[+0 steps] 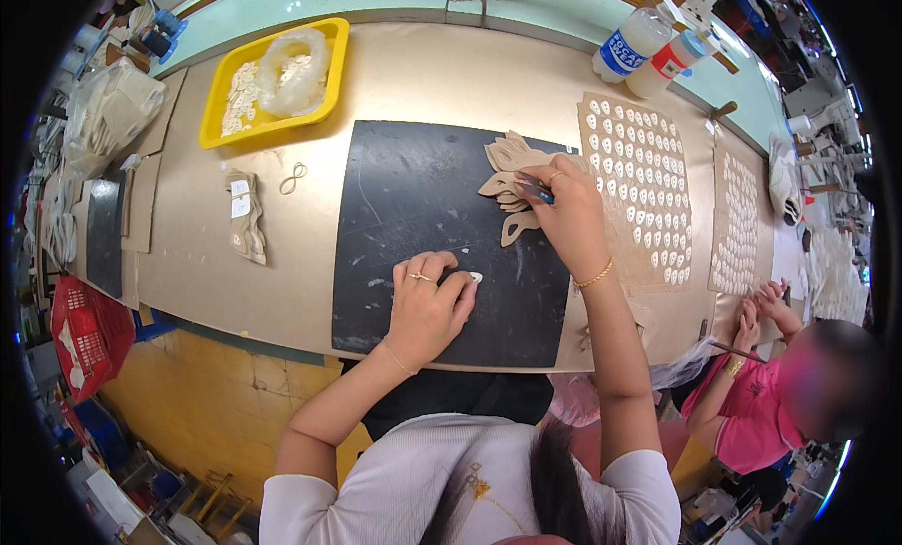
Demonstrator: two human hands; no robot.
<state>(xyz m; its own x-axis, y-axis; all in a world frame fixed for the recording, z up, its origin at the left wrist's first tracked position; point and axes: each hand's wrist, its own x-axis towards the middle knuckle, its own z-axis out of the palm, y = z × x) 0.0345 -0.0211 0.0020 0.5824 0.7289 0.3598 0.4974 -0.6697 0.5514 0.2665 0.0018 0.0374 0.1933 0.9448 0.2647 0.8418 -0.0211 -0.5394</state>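
My left hand rests low over a black mat, fingers curled. At its thumb tip is a small white oval piece, apparently pinched, with a tiny white scrap nearby. My right hand is closed on a slim tool, dark and blue, whose exact kind I cannot make out. The tool lies over a fanned pile of tan leaf-shaped cutouts at the mat's right side. One looped tan cutout sticks out below that pile, partly hidden by my right fingers.
A brown board with rows of white pieces lies right, a second such board beyond it. Two bottles stand behind. A yellow tray and bundled tan strips sit left. A co-worker in pink works at right.
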